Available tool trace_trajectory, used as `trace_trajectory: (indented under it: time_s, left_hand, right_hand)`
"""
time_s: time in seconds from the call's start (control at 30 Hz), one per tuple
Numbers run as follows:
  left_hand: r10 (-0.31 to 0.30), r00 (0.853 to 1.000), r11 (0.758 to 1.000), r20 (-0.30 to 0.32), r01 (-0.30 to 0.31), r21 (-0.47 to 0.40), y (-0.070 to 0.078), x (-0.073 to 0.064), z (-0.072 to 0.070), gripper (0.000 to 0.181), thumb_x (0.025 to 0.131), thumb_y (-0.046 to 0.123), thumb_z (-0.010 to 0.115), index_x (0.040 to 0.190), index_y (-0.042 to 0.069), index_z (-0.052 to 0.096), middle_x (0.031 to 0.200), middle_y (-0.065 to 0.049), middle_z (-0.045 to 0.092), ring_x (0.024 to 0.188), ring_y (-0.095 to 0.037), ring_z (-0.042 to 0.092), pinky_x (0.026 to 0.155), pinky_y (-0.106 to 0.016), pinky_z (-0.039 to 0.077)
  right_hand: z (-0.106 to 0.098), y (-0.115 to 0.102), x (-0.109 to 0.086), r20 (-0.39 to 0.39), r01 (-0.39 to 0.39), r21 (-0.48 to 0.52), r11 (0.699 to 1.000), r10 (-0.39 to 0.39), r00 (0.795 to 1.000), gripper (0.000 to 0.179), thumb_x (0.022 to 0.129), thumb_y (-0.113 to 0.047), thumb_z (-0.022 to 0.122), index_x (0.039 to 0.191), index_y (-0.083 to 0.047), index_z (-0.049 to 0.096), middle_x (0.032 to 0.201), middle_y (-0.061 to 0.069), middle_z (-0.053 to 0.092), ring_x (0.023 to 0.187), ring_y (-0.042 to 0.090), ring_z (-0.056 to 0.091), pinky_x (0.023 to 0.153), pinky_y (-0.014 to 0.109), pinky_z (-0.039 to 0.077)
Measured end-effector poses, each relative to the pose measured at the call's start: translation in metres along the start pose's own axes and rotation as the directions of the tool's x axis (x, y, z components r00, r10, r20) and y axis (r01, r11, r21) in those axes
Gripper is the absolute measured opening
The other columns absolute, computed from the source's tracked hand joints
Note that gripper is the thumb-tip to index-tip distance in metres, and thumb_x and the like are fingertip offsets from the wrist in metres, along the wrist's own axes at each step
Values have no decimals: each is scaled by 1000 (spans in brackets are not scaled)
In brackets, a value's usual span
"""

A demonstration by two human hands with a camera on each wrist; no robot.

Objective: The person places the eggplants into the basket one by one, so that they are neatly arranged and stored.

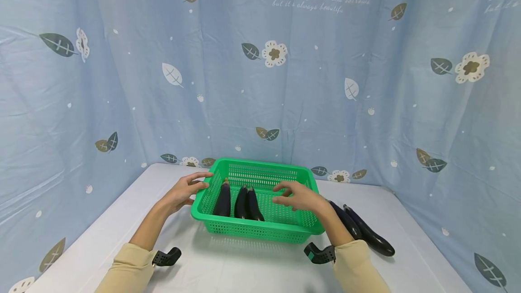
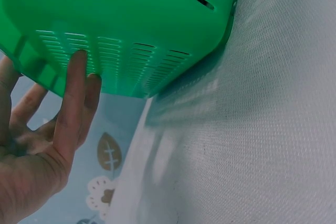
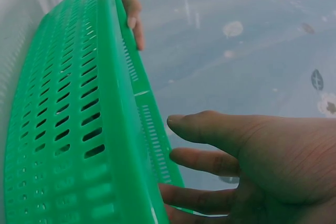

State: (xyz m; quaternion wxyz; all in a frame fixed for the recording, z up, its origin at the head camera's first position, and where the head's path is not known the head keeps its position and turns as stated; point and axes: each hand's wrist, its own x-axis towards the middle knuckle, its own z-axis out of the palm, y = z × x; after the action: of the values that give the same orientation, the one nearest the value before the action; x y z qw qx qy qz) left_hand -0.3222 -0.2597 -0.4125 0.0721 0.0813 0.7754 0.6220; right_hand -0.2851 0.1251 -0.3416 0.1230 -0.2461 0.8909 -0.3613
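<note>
A green plastic basket with slotted walls sits on the white table, three dark purple eggplants in its left half: one eggplant by the left wall, another eggplant and a third eggplant side by side. My left hand is at the left rim, loosely spread fingers touching it; in the left wrist view some fingertips reach the outer wall under the rim. My right hand hovers over the basket's right half, fingers parted and holding nothing. The right wrist view shows this hand beside the rim.
Two more eggplants lie on the table right of the basket, partly hidden by my right forearm. A blue curtain with leaves and flowers hangs behind and at both sides. Each wrist wears a black camera mount.
</note>
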Motion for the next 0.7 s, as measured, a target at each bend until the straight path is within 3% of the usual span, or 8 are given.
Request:
trace_trajectory:
  time_s: [0.23,0.57,0.7]
  left_hand:
    - [2,1000,1000,5,-2,-3,3,-3,0,58,96,36,63,148,20,44,156,-21,33,138,-43,42,81,-46,58]
    - [-13,1000,1000,-9,13,-7,2,-1,1,56,95,35,65,146,20,47,152,-19,40,132,-38,49,82,-47,57]
    - [-20,1000,1000,-14,20,-15,1,-1,2,54,95,35,65,145,21,48,151,-19,42,132,-38,50,80,-46,58]
  right_hand:
    - [-9,-3,-10,-20,0,11,1000,0,1000,41,96,-30,64,133,-12,58,122,17,65,104,25,66,71,37,57]
    - [-23,3,-25,-48,25,18,1000,-24,999,46,97,-31,62,137,-10,54,131,21,59,114,34,62,80,48,57]
    - [-27,7,-31,-74,14,2,1000,-14,997,47,97,-32,62,137,-10,54,131,19,59,114,33,62,79,46,57]
